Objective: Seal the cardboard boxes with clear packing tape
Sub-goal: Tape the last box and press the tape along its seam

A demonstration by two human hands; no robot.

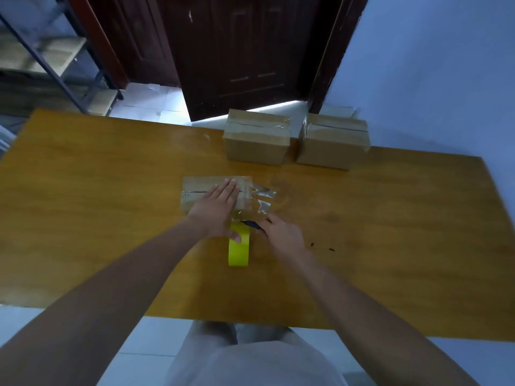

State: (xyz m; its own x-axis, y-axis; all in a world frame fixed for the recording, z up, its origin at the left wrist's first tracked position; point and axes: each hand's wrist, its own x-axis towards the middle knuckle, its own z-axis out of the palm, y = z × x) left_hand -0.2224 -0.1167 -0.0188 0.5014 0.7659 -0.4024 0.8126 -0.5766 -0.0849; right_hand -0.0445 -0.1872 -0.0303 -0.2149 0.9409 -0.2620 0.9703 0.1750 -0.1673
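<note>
Cardboard, the near box (206, 190) lies at the tabletop (97, 196) centre, its seam under the flat, spread left hand (216, 210), whose thumb touches the yellow-cored tape roll (239, 247) just at six o'clock of the box. Clear tape (260, 197) hangs crumpled off the box's three o'clock end. The right hand (281, 235) is clamped on a dark tool (252, 224) beside the roll. Two taped boxes (256, 136) (333, 140) sit at one o'clock, well apart.

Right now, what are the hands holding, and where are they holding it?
The left hand lies flat on the near box, its thumb touching the yellow tape roll. The right hand grips a dark tool by its near end; what tool is unclear.
</note>
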